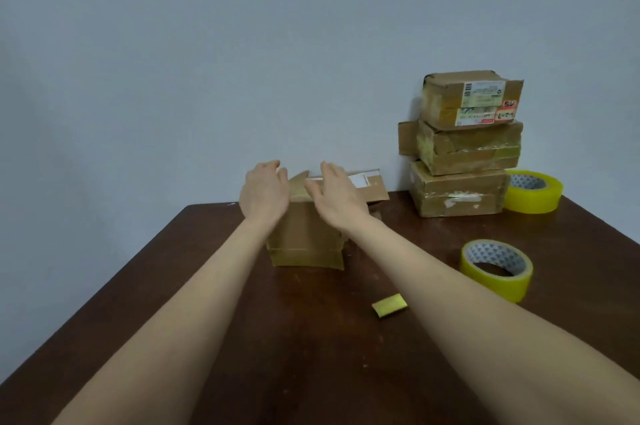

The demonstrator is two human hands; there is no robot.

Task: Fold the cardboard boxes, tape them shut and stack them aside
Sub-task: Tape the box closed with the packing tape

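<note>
A small brown cardboard box point(304, 241) stands in the middle of the dark wooden table point(311, 348), its top flaps up and a flap with a white label sticking out to the right. My left hand point(265, 191) hovers at the box's upper left with fingers loosely spread. My right hand point(337, 198) is over the top flaps, fingers straight; whether it touches them I cannot tell. Neither hand holds anything. A stack of three taped boxes point(462, 144) stands at the back right against the wall.
A roll of yellow tape point(496, 269) lies right of my right forearm. A second yellow roll point(531, 191) sits beside the stack. A small folded scrap of tape point(389, 305) lies on the table in front of the box. The wall runs just behind the table.
</note>
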